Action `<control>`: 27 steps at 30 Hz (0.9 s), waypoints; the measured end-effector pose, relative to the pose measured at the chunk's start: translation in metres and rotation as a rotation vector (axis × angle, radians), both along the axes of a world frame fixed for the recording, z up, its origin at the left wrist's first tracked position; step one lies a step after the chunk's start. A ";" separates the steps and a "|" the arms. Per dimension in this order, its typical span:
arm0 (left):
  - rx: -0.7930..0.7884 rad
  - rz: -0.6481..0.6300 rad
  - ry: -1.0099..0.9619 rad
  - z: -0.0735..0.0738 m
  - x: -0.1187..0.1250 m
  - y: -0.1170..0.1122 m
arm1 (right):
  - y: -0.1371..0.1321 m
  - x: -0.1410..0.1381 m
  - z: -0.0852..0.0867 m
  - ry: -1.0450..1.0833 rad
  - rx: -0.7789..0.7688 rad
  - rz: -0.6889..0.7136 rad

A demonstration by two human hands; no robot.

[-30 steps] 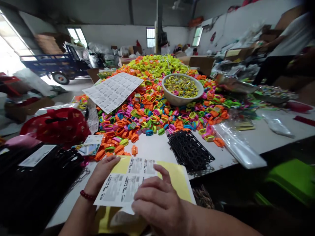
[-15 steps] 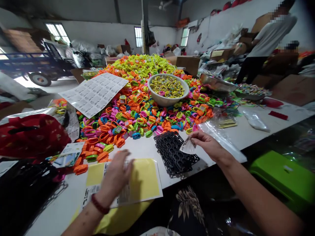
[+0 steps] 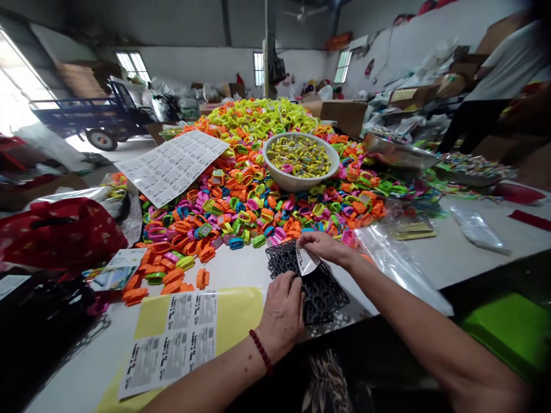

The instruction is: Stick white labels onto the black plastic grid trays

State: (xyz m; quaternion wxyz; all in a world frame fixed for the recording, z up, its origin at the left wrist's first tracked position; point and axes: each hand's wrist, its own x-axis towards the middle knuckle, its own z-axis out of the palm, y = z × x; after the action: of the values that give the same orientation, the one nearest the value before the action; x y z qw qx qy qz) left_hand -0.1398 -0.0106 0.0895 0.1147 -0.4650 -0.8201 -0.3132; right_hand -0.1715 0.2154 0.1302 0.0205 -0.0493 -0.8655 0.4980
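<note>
My right hand pinches a white printed sticker by its upper edge, over a stack of black plastic lattice pieces. Wearing a dark red bead bracelet, my left hand has its fingers curled together on the near left side of that stack; the fingertips are partly hidden. To the left lies a yellow-backed sticker sheet with several printed labels still on it. One orange plastic toy watch-like piece sits just beyond the sheet.
A large heap of colourful plastic pieces covers the table behind, with a white bowl of wrapped yellow items and another label sheet on it. Clear plastic bags lie right. A red bag stands left, a green stool below right.
My left hand has moved right, from above the yellow sticker sheet to the black lattice stack. My right hand has brought the sticker left over the stack. The view has turned slightly left.
</note>
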 end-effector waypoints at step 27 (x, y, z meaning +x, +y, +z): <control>-0.231 0.064 -0.016 -0.012 -0.028 0.044 | -0.005 0.005 -0.063 0.118 0.601 -0.270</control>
State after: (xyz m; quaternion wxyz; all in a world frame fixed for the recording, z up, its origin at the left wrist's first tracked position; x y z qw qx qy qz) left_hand -0.1673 0.0334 0.0770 0.0637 -0.4463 -0.8659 -0.2168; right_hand -0.1667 0.2104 0.0676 0.1501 -0.1265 -0.9566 0.2154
